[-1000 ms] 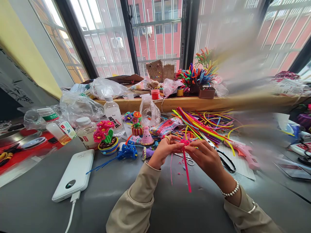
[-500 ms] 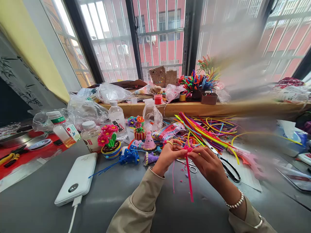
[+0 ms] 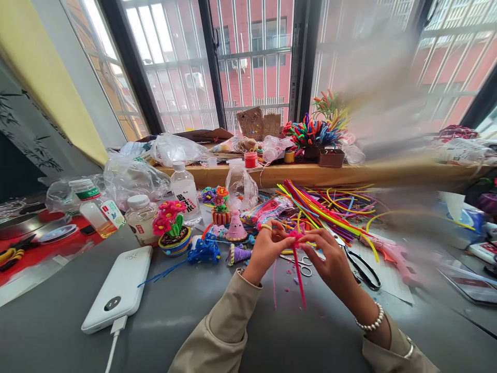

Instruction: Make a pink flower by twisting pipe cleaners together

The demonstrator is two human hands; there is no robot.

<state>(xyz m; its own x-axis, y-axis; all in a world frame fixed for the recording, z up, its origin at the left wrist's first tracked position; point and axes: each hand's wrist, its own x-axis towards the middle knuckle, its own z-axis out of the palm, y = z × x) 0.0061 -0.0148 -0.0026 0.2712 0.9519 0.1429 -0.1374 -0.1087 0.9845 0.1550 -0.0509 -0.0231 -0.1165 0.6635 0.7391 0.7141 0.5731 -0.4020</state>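
Both of my hands meet at a pink pipe cleaner (image 3: pixel 299 277), bunched into a small fuzzy shape at the top with one straight end hanging down. My left hand (image 3: pixel 267 249) pinches the bunched part from the left, thumb and fingers closed. From the right, my right hand (image 3: pixel 330 256) grips the same part with its fingertips; its fingers are bent. A thinner pink strand (image 3: pixel 275 285) dangles below the left hand. Just beneath lie small scissors (image 3: pixel 305 267), partly hidden, and pink scraps. How the pipe cleaner is bent between the fingertips is partly covered.
Left of my hands are a potted pink flower craft (image 3: pixel 173 225), a blue pipe-cleaner piece (image 3: pixel 204 249), a purple cone (image 3: pixel 238 254) and a white power bank (image 3: pixel 118 290). Loose pipe cleaners (image 3: pixel 310 207) pile up behind. Black-handled scissors (image 3: pixel 365 272) and a pink glue gun (image 3: pixel 396 256) lie right.
My right hand's fingers have bent and shifted at the pink bunch. The hanging end's tip sits slightly higher and further left. The whole view has moved a little.
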